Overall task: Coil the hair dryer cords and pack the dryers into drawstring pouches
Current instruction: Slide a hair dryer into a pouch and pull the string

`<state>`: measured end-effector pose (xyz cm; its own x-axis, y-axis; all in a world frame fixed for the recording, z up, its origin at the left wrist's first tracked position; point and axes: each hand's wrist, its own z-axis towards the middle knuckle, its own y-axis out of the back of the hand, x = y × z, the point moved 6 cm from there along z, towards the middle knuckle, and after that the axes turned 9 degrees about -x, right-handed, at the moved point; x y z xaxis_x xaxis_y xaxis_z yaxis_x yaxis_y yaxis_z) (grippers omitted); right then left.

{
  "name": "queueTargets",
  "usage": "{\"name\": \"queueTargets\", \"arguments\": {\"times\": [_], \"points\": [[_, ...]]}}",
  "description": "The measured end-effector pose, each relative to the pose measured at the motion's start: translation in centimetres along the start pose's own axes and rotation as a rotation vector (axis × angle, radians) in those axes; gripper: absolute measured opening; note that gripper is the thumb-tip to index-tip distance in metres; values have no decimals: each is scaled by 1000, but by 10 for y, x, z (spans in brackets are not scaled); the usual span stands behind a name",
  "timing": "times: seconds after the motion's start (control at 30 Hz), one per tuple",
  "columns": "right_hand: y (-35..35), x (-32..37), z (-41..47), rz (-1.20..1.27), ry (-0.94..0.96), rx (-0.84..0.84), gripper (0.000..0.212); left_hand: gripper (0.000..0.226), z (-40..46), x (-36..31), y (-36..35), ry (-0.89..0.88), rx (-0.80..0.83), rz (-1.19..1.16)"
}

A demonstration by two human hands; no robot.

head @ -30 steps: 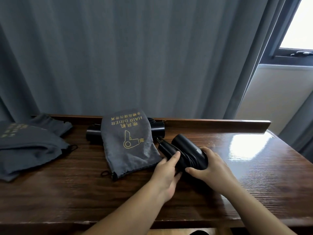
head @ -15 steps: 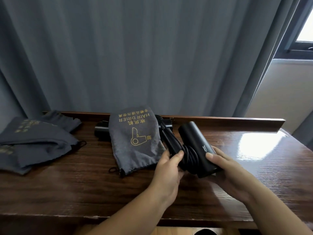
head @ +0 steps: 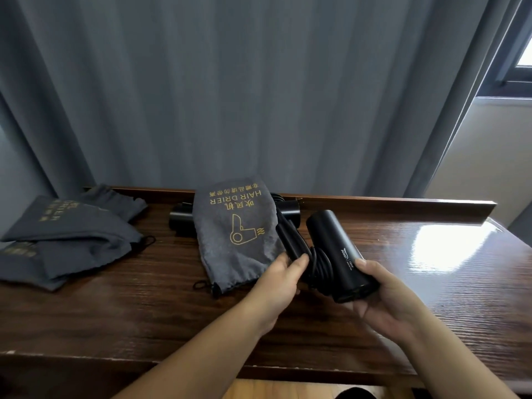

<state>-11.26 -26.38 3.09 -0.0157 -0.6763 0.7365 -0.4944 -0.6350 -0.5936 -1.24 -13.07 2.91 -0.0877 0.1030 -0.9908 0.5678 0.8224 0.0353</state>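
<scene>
Head view reads "HAIR DRIER" in gold, upside down, above a dryer icon on the grey drawstring pouch (head: 236, 237) lying on the wooden table (head: 431, 269). At its 3 o'clock, the black hair dryer (head: 338, 254) carries small white lettering, too fine to read. The right hand (head: 383, 295) cups the barrel's near end, fingers curled round it. The left hand (head: 280, 279) pinches the folded handle beside the coiled cord (head: 318, 263). More grey pouches (head: 66, 240) lie at 9 o'clock.
</scene>
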Motion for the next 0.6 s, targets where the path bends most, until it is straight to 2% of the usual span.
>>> {"name": "queueTargets", "arguments": {"times": [0.07,0.17,0.23,0.3,0.4,0.5,0.6], "points": [[3,3,1,18,30,-27,115,28,4,-8,21,-146,-45,248],[7,7,1,45,41,-52,119,51,8,-19,62,-486,-136,1027],[12,5,0,53,22,-70,121,50,13,-14,85,-527,-80,1385],[12,1,-2,47,-2,-65,117,37,16,-9,103,-444,-45,1398],[4,-8,-9,-26,-43,-7,104,20,19,-11,110,-415,-91,1295],[-8,-16,-18,-174,-106,108,90,7,26,-24,116,-319,-169,1044],[-18,-23,-25,-315,-174,244,80,11,29,-41,121,-298,-252,841]]}}
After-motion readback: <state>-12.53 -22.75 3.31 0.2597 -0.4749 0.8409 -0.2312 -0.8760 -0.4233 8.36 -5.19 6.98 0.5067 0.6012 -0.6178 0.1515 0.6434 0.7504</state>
